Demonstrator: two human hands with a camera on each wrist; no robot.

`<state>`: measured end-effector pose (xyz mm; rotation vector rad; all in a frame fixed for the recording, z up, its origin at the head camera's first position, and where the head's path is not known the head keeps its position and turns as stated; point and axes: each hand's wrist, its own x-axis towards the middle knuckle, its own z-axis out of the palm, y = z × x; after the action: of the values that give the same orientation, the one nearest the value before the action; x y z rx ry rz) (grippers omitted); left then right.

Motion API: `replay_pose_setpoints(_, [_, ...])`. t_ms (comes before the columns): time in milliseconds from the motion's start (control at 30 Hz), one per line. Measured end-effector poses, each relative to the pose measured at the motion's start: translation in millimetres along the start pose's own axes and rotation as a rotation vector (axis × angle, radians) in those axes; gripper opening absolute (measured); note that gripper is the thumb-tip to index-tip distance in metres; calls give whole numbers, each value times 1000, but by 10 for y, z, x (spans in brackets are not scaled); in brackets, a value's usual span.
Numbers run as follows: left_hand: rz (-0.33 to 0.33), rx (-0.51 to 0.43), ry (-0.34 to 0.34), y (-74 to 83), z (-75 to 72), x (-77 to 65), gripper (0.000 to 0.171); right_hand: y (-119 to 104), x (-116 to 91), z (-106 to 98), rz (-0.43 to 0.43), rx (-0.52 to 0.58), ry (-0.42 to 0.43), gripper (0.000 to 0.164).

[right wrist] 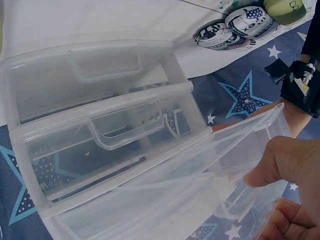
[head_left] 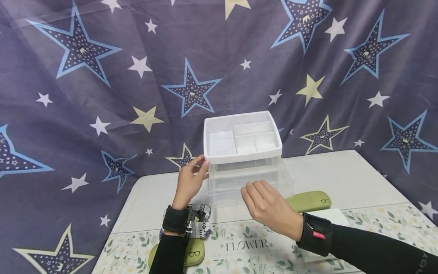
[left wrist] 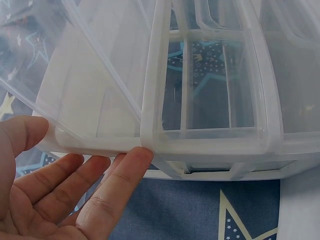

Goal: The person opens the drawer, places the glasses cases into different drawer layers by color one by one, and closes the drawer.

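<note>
A drawer organizer (head_left: pixel 243 156) of clear plastic with a white frame stands on the table, its top divided into compartments. My left hand (head_left: pixel 191 180) touches the organizer's upper left side, and in the left wrist view its fingertips (left wrist: pixel 137 157) rest against the white frame. One clear drawer (right wrist: pixel 165 200) is pulled out at an angle in the right wrist view, beside two pushed-in drawers with moulded handles. My right hand (head_left: pixel 268 205) is in front of the organizer and grips that drawer's edge, thumb on one side and curled fingers on the other.
Green glasses cases lie to the right of the organizer (head_left: pixel 309 201) and under my left forearm (head_left: pixel 194 253). Several rounded items with printed lettering (right wrist: pixel 250 22) sit near the left wrist. A white flat item (head_left: pixel 337 217) lies under the right forearm. Behind hangs a star-patterned cloth (head_left: pixel 191 49).
</note>
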<state>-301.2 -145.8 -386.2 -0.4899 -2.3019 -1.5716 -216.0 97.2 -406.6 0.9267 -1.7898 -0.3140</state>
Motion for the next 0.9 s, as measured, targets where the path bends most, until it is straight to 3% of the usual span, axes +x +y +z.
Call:
replay_pose_setpoints(600, [13,-4,-8,6,1,-11,39,-48,3,-93,-7,19,34,25])
replay_pose_setpoints(900, [21,13,0,-334,32,93,42,-80,-54,-114,13,41,-31,24])
